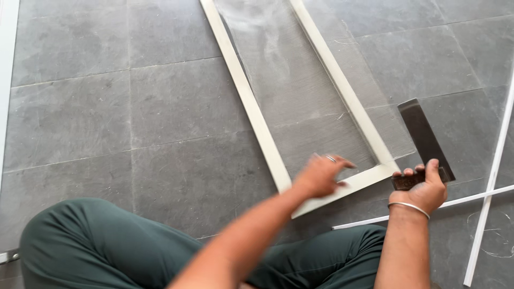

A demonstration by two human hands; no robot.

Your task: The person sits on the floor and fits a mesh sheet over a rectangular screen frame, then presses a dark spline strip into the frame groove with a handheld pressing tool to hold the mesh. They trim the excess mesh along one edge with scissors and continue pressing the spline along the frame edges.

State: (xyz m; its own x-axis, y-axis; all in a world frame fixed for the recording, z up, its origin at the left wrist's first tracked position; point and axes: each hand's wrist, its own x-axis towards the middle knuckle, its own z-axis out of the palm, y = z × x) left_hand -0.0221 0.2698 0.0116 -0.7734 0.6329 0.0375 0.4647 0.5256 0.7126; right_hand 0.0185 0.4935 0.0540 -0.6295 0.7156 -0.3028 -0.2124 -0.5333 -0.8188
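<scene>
The person sits on the grey tiled floor [107, 118], legs in green trousers [96, 246]. A white frame [251, 107] with a fine mesh screen [289, 80] lies flat on the floor, and its near corner is just in front of the knees. The left hand [321, 175] rests on the near bar of the frame, fingers loosely bent, gripping nothing; it is a little blurred. The right hand [423, 187] is closed around the dark handle of a try square [423, 139], whose metal blade lies on the floor just beside the frame's right corner. Thin white strips [490, 176] lie crossed on the floor at the right edge.
</scene>
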